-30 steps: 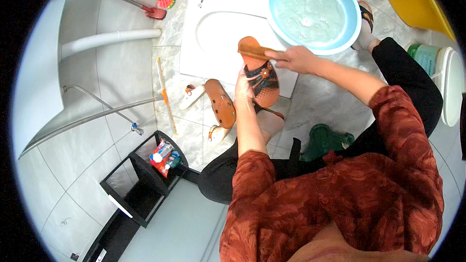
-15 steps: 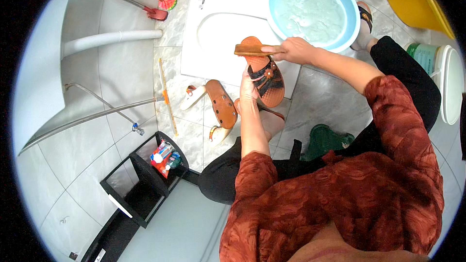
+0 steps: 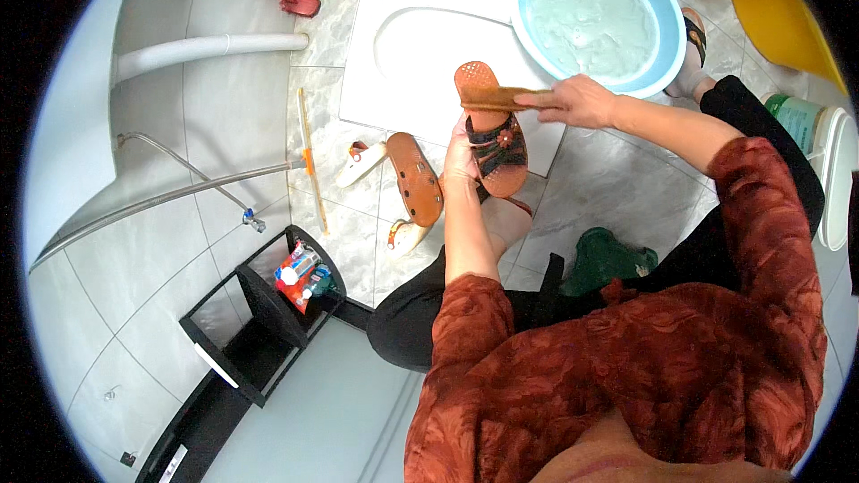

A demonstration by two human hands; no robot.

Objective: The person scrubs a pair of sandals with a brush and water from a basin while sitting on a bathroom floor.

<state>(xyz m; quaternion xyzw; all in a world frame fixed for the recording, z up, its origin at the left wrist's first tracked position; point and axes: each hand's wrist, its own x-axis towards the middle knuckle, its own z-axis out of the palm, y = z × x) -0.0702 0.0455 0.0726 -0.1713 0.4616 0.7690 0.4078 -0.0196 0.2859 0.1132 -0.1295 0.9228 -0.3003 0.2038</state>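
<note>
My left hand (image 3: 461,154) grips a brown sandal (image 3: 507,177) with dark straps and a small flower, its insole facing up. Some of those fingers are hidden beneath the sole. A wooden-backed brush (image 3: 495,99) lies across the sandal's insole, and my right hand (image 3: 573,103) is closed on the brush's right end. Left of the sandal, another brown sandal (image 3: 414,181) lies on the floor with its sole up. Two white sandals, one behind (image 3: 362,164) and one in front (image 3: 406,236), lie partly under or beside it.
A light-blue basin (image 3: 660,58) of soapy water stands at the far right, over the edge of a white squat toilet (image 3: 358,80). A yellow dustpan-like piece (image 3: 780,31) and a white-lidded bucket (image 3: 834,179) are farther right. A black shelf (image 3: 259,313) holds packages at lower left; green plastic (image 3: 604,261) lies beneath me.
The brush has shifted slightly down the insole, toward the straps, and to the right, with my right hand. The whole view has shifted a little. Both hands keep their holds.
</note>
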